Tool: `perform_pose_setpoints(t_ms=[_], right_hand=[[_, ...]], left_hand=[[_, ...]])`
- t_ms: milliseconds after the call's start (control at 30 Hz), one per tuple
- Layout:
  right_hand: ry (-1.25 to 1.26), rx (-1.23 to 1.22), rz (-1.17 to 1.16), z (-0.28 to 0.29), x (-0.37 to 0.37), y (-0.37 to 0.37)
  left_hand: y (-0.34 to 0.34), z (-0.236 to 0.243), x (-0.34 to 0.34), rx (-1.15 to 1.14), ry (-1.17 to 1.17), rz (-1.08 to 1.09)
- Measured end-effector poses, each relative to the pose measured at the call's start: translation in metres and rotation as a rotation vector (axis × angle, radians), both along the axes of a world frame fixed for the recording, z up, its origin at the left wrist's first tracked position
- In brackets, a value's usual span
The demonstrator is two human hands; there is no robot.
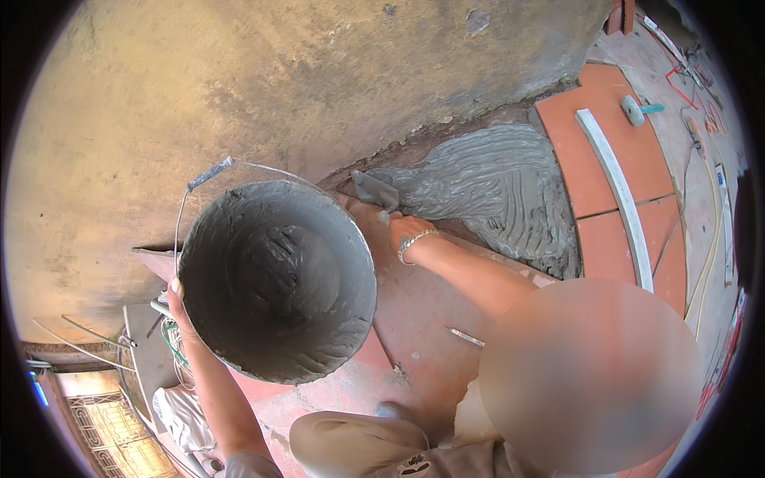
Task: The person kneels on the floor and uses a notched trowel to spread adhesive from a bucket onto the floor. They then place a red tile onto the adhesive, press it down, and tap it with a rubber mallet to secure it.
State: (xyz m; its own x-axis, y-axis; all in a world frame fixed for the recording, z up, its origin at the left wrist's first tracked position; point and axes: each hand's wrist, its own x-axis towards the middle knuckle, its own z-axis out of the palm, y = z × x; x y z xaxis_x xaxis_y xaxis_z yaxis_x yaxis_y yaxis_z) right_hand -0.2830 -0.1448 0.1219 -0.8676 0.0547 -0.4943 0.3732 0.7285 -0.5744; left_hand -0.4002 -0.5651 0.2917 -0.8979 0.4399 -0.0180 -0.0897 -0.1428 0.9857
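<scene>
My left hand [177,301] grips the left side of a dark bucket [362,263], its wire handle raised above it. Grey wet mortar [283,271] coats the inside and lies in the bottom. My right hand [405,235] is closed on the handle of a trowel [374,190], whose mortar-smeared blade sits at the left end of a ridged bed of grey mortar [490,183] along the foot of the wall.
A stained yellow wall [335,64] runs behind. Orange tiles [613,155] at right carry a long pale straightedge [617,199] and a mallet [633,110]. Cables [709,239] lie beyond. A white bag [183,418] and boards [145,350] are at lower left. A blurred oval obscures the lower right.
</scene>
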Motion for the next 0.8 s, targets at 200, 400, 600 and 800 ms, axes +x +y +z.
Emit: perform_pose_setpoints(t_ms=[200, 400, 600, 800], right_hand=[[-0.130, -0.112, -0.269, -0.019, -0.020, 0.018], [-0.131, 0.019, -0.136, -0.016, -0.009, 0.030], [-0.017, 0.015, -0.020, 0.008, -0.026, 0.012], [-0.196, -0.012, 0.086, -0.009, -0.064, 0.000]], left_hand=[[-0.001, 0.000, -0.006, -0.031, 0.004, -0.058], [-0.003, 0.002, -0.004, -0.017, 0.009, 0.003], [0.003, 0.001, -0.004, -0.022, -0.003, -0.001], [0.002, 0.003, -0.005, -0.036, 0.003, -0.011]])
